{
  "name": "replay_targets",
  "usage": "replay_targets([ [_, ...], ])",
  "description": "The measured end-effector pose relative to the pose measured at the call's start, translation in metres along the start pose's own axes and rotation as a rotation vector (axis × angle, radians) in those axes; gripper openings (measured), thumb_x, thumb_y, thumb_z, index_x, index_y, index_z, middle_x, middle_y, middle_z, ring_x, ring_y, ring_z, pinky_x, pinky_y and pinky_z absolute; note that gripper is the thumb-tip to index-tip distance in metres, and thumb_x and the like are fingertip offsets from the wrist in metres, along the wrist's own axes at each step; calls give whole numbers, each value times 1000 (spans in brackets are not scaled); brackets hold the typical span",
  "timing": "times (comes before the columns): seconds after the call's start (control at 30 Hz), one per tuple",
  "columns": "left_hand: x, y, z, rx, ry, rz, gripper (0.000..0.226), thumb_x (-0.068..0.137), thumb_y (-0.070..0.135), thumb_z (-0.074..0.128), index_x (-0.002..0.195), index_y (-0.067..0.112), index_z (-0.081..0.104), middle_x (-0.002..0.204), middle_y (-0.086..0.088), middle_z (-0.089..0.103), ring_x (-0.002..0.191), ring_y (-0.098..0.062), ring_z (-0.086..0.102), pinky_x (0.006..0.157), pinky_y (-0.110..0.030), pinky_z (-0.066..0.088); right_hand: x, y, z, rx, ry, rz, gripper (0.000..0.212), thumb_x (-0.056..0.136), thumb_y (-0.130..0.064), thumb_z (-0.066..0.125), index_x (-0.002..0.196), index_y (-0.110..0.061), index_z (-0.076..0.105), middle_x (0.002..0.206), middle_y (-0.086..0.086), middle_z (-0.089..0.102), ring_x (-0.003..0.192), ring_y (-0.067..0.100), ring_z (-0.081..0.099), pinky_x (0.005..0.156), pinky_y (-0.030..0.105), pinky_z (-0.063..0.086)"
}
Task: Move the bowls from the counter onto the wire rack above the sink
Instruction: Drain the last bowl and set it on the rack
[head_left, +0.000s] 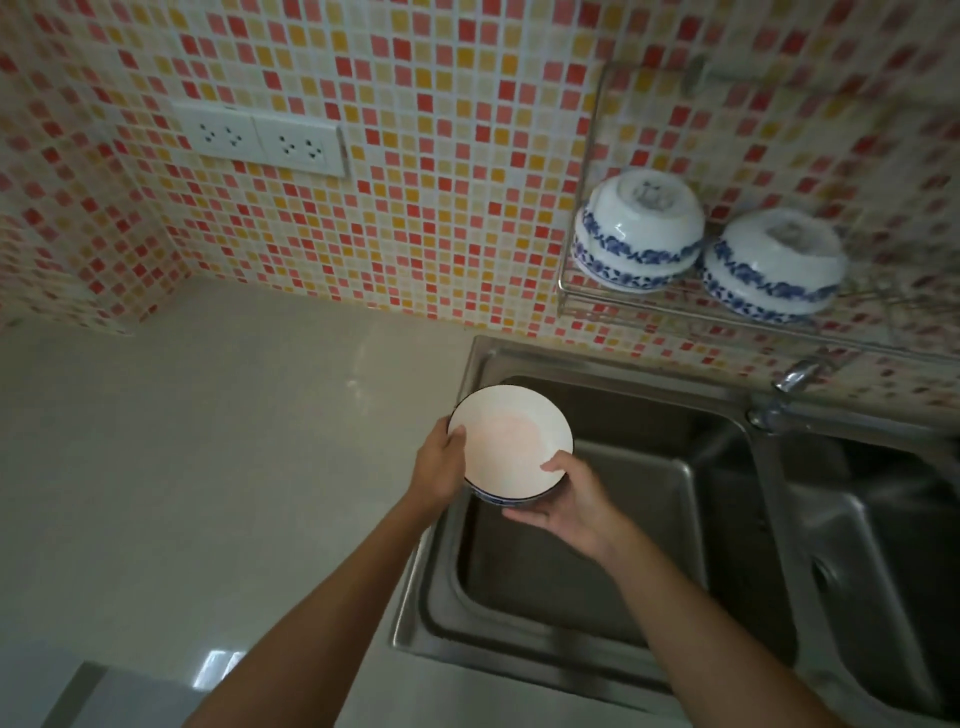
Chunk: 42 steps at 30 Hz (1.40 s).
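Note:
A white bowl (509, 441) with a blue pattern on its outside is held upright over the left edge of the sink. My left hand (439, 462) grips its left rim, thumb inside. My right hand (566, 499) cups its lower right side. On the wire rack (571, 301), up on the tiled wall at the right, stand two stacks of matching blue-and-white bowls, upside down: the left stack (636, 234) and the right stack (774, 262).
A steel double sink (582, 571) fills the lower right, with a tap (795, 376) at its back edge. A pale counter (208, 441) lies to the left. A double power socket (260, 137) sits on the mosaic wall.

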<state>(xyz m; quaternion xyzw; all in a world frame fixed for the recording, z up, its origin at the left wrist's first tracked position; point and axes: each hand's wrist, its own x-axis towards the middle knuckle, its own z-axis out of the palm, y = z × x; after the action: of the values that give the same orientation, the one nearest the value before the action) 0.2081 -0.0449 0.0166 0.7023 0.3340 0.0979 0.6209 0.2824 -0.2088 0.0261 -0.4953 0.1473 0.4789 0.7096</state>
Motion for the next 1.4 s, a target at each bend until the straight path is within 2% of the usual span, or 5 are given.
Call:
replay_targets([
  [0.53,-96,4,119,126,-170,87,51,99,49,27,127,20,58,127,-1,59,119,-18,53,99,-32,41,-105,-19,-142,18,70,-123,17,90,-15,57,107,-12,55,118,16,53,112,39,56,80,57,56],
  [0.7,-104,-52,99,853,-405,172,71,92,61,21,149,20,22,157,-9,22,145,-24,18,118,-37,11,-107,-21,-158,-115,181,-143,19,89,-12,62,107,-7,57,107,16,58,98,35,62,85,55,53],
  [0.87,-142,-110,101,1097,-540,62,113,64,89,10,151,17,-4,159,-11,-8,147,-22,-7,117,-40,-5,-103,1,-198,-256,252,-86,27,85,-12,69,110,-7,60,107,15,64,94,34,66,75,52,58],
  [1.03,-138,-117,104,1209,-466,105,106,73,84,9,150,13,-5,159,-7,-13,144,-21,-19,116,-40,-9,-99,6,-218,-344,338,-111,57,74,-18,80,125,-8,56,118,16,65,102,35,66,74,52,60],
  [1.4,-140,-123,111,1243,-362,142,128,52,74,-41,150,13,13,160,-5,4,147,-20,-9,119,-39,-4,-85,18,-210,-688,475,-258,63,52,-29,91,104,-22,56,101,-2,70,87,18,69,76,44,60],
])
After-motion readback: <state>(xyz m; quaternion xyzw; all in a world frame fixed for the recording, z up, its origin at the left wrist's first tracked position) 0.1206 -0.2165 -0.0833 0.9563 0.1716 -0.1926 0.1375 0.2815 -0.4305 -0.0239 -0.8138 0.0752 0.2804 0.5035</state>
